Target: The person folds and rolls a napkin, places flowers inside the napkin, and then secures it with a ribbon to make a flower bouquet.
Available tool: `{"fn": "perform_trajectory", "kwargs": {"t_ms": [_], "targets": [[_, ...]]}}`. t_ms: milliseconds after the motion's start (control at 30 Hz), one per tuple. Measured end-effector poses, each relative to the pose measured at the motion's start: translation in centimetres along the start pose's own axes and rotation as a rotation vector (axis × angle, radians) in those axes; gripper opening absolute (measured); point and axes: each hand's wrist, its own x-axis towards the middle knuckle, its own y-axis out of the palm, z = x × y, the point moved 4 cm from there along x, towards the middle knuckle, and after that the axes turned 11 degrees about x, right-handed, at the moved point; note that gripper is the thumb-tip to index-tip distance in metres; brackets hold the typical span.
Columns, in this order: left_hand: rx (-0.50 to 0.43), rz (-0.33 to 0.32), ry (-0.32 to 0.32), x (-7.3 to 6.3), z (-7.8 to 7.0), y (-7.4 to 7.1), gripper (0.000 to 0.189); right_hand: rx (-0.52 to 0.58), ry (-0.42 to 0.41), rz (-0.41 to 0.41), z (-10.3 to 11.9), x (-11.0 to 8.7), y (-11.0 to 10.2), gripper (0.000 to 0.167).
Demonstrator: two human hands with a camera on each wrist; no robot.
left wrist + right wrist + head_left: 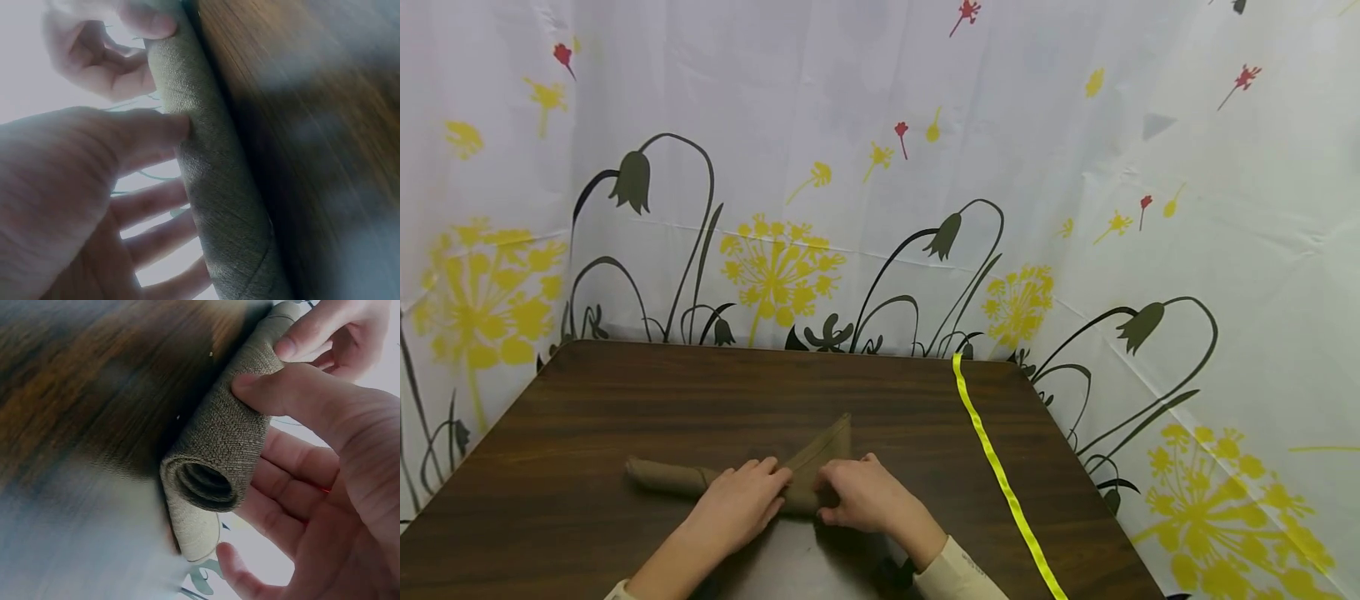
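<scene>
In the head view we see the rolled cloth (670, 477) on the table (700, 392), its long axis running left to right, the left end slanting slightly away. The left hand (741, 504) grips it partway along; the right hand (865, 496) pinches near its right end, nearer the pointed flap (827, 442) on the roll's far side. In the left wrist view we see the left thumb against the roll, fingers spread behind. In the right wrist view we see the right thumb pressing it, fingers behind, the coiled end hollow. We make out no container.
</scene>
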Motion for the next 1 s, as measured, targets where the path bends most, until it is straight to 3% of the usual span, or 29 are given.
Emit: {"fn": "perform_trajectory", "kwargs": {"t_ms": [200,533,733,867,1000], "targets": [[-0.024,0.042,0.031,-0.32,-0.02,0.25,0.033,0.042,0.006,0.053,0.20,-0.18,-0.04,0.032],[0.006,0.025,0.013,-0.35,-0.15,0.22,0.023,0.122,0.025,0.101,-0.28,0.09,0.27,0.034],[0.010,0.014,-0.012,-0.37,-0.06,0.38,0.019,0.100,0.047,0.046,-0.38,-0.21,0.26,0.028],[0.039,-0.002,-0.014,-0.26,-0.01,0.55,0.022,0.045,0.047,-0.012,-0.15,-0.55,0.20,0.035],[0.117,-0.062,0.009,-0.28,-0.13,0.66,0.024,-0.007,0.029,-0.044,0.00,-0.62,0.25,0.033]]}}
